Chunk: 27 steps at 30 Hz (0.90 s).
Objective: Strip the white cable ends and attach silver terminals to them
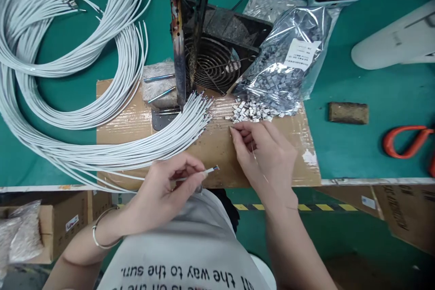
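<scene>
My left hand (175, 186) pinches a white cable (211, 170) close to its end, where short stripped wires stick out to the right. A strand of thin solder wire (254, 156) runs out of my right hand (267, 154), whose fingers are curled closed. The right thumb and index fingertips are at the near edge of a pile of small metal connectors (251, 111); whether they grip one is too small to tell. A bundle of white cables (163, 147) lies left of the hands, its stripped ends under the soldering iron (179, 50).
Behind the iron stands a black fan (217, 61). A clear bag of connectors (288, 63) lies right of it. Coiled cables (125, 77) cover the left side. Farther right are a brown block (348, 113), orange-handled tool (404, 142) and white cylinder (390, 36). Cardboard (217, 138) lies beneath.
</scene>
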Each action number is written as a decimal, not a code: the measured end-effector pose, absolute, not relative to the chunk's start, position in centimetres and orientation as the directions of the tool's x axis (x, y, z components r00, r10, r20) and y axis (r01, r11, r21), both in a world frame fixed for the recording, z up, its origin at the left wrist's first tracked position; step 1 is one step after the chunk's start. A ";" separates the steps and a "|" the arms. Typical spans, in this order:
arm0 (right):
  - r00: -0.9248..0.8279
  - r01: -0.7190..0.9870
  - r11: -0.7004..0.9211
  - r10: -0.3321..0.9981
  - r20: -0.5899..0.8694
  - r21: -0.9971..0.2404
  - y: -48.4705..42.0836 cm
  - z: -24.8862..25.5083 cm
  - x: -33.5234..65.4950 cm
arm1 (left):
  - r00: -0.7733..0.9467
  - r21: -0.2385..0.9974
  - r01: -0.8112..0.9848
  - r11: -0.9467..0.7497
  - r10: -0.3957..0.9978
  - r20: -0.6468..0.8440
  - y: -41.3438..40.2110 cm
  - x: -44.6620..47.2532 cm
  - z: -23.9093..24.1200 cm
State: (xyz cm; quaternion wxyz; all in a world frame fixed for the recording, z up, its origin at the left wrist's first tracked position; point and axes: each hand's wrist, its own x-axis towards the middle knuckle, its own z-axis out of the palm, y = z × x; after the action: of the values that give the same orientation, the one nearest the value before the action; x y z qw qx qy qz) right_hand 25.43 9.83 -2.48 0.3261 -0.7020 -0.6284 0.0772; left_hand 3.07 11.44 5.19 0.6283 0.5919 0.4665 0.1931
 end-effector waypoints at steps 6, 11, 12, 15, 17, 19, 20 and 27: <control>0.356 0.631 -0.137 0.925 0.129 -0.763 8.4 -1.9 25.0 | 0.431 0.901 0.170 0.399 0.792 -0.432 11.6 3.3 4.3; 0.443 0.373 -0.210 0.896 -0.026 -0.904 7.5 -1.5 23.9 | 0.427 0.880 0.103 0.463 0.779 -0.459 11.7 3.2 4.3; 0.444 0.334 -0.199 0.895 -0.032 -0.921 7.5 -1.4 23.7 | 0.430 0.869 0.087 0.487 0.769 -0.474 11.8 3.2 4.3; 0.415 0.227 -0.152 0.909 -0.045 -0.962 7.4 -0.7 23.2 | 0.458 0.834 0.046 0.549 0.731 -0.506 12.0 3.0 4.2; 0.371 0.157 -0.132 0.926 -0.065 -0.979 7.3 -0.1 22.9 | 0.483 0.817 0.017 0.576 0.711 -0.511 12.2 2.8 4.0; 0.318 0.090 -0.122 0.944 -0.088 -0.988 7.2 0.5 22.7 | 0.494 0.797 -0.018 0.603 0.699 -0.517 12.3 2.7 3.8; 0.290 0.055 -0.121 0.952 -0.100 -0.991 7.2 0.8 22.5 | 0.489 0.788 -0.036 0.614 0.699 -0.522 12.4 2.7 3.7; 0.163 -0.119 -0.123 0.977 -0.141 -0.985 7.4 1.9 21.0 | 0.403 0.827 -0.037 0.561 0.766 -0.501 12.1 2.7 3.6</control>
State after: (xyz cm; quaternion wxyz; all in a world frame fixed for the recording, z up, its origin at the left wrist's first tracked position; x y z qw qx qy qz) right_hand 21.04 7.43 1.85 0.5329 -0.5452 -0.3934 0.5138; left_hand 2.68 12.13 3.64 0.7447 0.3831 0.4754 0.2696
